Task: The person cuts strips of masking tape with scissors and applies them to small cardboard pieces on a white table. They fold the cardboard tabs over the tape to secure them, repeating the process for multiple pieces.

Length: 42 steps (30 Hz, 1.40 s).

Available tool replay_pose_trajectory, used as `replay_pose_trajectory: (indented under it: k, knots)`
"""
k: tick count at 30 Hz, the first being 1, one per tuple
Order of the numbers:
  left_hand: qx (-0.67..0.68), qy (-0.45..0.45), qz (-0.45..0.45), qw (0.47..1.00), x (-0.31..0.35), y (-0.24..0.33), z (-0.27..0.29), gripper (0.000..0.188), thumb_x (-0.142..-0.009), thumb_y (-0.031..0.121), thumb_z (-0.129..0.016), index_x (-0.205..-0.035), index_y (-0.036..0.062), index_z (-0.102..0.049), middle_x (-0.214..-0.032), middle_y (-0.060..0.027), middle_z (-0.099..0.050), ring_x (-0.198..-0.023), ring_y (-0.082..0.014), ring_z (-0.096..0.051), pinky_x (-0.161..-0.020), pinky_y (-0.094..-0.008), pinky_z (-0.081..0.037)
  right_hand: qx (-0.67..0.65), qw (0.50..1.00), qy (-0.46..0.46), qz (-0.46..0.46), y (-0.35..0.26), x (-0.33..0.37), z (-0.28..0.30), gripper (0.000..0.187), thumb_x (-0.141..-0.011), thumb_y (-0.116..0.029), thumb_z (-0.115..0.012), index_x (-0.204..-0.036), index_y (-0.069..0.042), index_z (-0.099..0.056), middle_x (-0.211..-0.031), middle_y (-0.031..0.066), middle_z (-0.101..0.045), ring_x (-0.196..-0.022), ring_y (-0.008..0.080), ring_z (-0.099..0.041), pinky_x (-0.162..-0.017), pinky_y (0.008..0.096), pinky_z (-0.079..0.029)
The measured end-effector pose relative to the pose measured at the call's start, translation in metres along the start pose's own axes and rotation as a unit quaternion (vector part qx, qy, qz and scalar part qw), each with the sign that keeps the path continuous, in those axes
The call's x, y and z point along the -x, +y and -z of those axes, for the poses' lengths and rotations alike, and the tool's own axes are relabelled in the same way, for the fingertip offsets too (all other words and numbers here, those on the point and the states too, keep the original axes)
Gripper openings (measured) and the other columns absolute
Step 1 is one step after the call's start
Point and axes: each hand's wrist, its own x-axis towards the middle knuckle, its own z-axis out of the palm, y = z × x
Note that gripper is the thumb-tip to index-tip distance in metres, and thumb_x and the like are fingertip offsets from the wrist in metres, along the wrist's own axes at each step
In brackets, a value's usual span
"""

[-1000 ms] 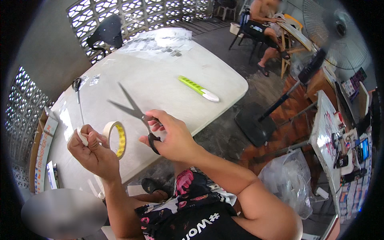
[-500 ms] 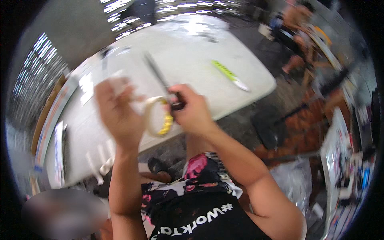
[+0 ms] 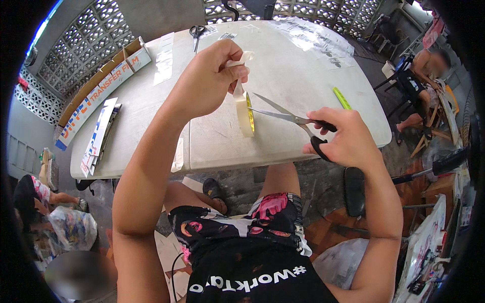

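My left hand (image 3: 209, 81) is raised over the table, its fingers pinching the pale end of a strip of masking tape. From that strip hangs the roll of masking tape (image 3: 243, 118), seen nearly edge-on, with a shiny yellow inner ring. To its right, my right hand (image 3: 348, 136) grips a pair of scissors (image 3: 290, 117) by its black handles. The blades are spread and point left, their tips close to the roll and the strip above it. Whether a blade touches the tape, I cannot tell.
On the white table (image 3: 212, 144) lie a green cutter (image 3: 341, 98), another pair of scissors (image 3: 197, 33), clear printed sheets (image 3: 316, 43) and folded card strips (image 3: 101, 134). A long open box (image 3: 103, 88) lines the left edge. Tape pieces (image 3: 178, 154) hang at the front. People sit right and left.
The scissors have turned from pointing up and away to pointing left, and their blades now stand apart. My right hand has moved right. The roll now dangles below my left hand.
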Motion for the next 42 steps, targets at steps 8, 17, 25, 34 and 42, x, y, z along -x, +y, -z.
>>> replay_pose_trajectory:
  k: [8, 17, 25, 34, 42]
  knots:
    - [0.036, -0.033, -0.036, 0.998, -0.007, -0.002, -0.01, 0.011, -0.102, 0.009, -0.061, -0.1, 0.002, -0.053, -0.085, -0.0063, -0.062, -0.084, -0.0135, -0.063, -0.077, -0.0311, -0.052, 0.051, 0.997, -0.028, 0.059, -0.002, -0.021, 0.003, 0.048, -0.065, -0.03, -0.092, -0.102, -0.007, -0.072, -0.079, 0.0131, -0.07, -0.073, 0.0307, -0.069, -0.067, 0.0384, -0.053]
    - [-0.03, -0.064, -0.036, 0.997, -0.008, 0.011, -0.008, 0.012, -0.101, 0.008, -0.063, -0.102, 0.002, -0.053, -0.086, -0.0057, -0.061, -0.084, -0.0136, -0.063, -0.077, -0.0308, -0.051, 0.093, 0.992, -0.042, 0.072, -0.009, -0.032, 0.013, 0.048, -0.067, -0.022, -0.095, -0.105, -0.005, -0.072, -0.072, 0.009, -0.067, -0.063, 0.0197, -0.065, -0.061, 0.0327, -0.052]
    - [0.113, 0.16, -0.053, 0.979, -0.003, 0.002, -0.017, 0.017, -0.104, 0.018, -0.057, -0.11, 0.0022, -0.053, -0.082, -0.004, -0.056, -0.072, -0.0126, -0.054, -0.067, -0.0294, -0.047, 0.102, 0.994, -0.027, 0.039, -0.005, -0.026, 0.007, 0.044, -0.07, -0.024, -0.094, -0.103, -0.006, -0.072, -0.066, 0.0084, -0.063, -0.057, 0.0185, -0.059, -0.057, 0.0321, -0.048]
    - [0.385, 0.235, 0.086, 0.888, 0.013, -0.034, -0.038, 0.026, -0.103, 0.028, -0.057, -0.089, 0.0061, -0.056, -0.073, 0.0, -0.042, -0.063, -0.0096, -0.041, -0.063, -0.0256, -0.039, -0.123, 0.99, 0.013, -0.075, 0.026, -0.014, -0.035, 0.045, -0.069, -0.023, -0.096, -0.103, -0.005, -0.072, -0.067, -0.0046, -0.058, -0.063, 0.0038, -0.049, -0.056, 0.0231, -0.04]
    - [0.124, 0.209, 0.049, 0.969, 0.026, -0.04, -0.057, 0.031, -0.11, 0.028, -0.046, -0.096, 0.0033, -0.058, -0.07, 0.0035, -0.042, -0.059, -0.0058, -0.038, -0.053, -0.0248, -0.035, -0.124, 0.989, 0.01, -0.083, 0.031, -0.011, -0.043, 0.047, -0.069, -0.031, -0.094, -0.103, -0.006, -0.073, -0.067, 0.0029, -0.062, -0.061, 0.0105, -0.056, -0.059, 0.0272, -0.047]
